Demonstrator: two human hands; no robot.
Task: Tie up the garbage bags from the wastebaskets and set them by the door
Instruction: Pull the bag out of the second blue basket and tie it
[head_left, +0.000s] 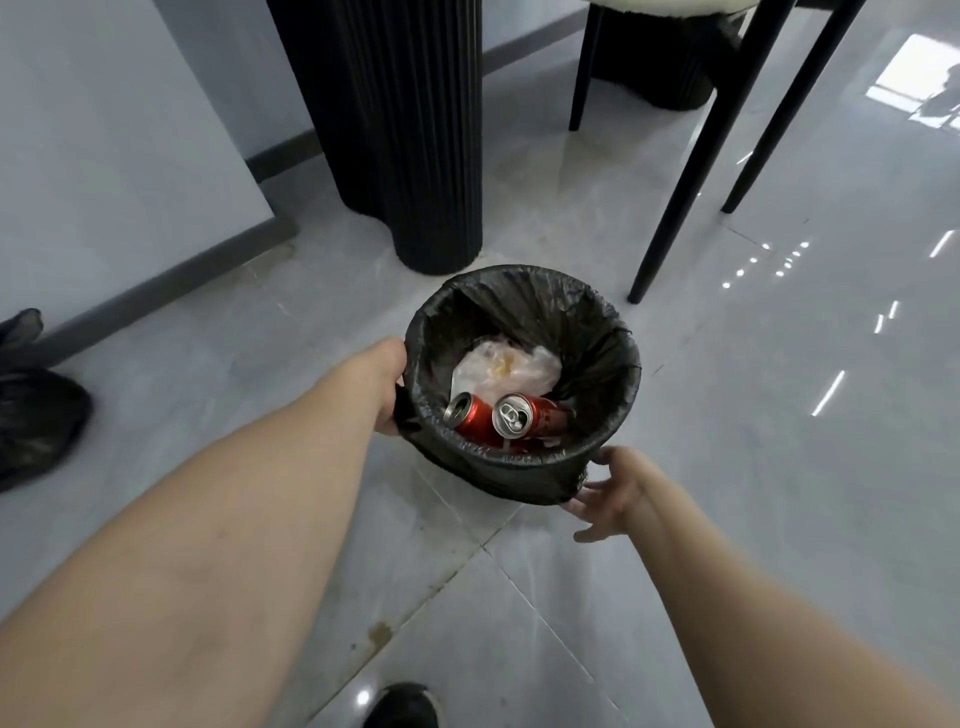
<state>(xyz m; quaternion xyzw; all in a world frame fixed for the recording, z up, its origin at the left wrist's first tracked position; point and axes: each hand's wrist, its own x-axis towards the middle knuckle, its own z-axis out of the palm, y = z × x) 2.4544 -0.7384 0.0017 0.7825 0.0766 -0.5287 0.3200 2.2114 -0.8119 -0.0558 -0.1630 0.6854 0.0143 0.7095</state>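
A small round wastebasket lined with a black garbage bag (597, 332) stands on the tiled floor in the middle of the head view. Inside lie two red drink cans (519, 418) and a crumpled clear plastic wrapper (506, 366). My left hand (389, 387) grips the bag's folded-over edge at the basket's left rim. My right hand (610, 496) is at the near right side of the basket, its spread fingers touching the bag's lower edge. A second black garbage bag (36, 415), knotted at the top, sits on the floor at the far left.
A black fluted table pedestal (395, 130) rises just behind the basket, and a second one (654, 57) stands further back. Black chair legs (691, 166) slant down to the basket's right. A grey wall with dark baseboard (156, 283) runs along the left. My shoe (408, 706) shows at the bottom.
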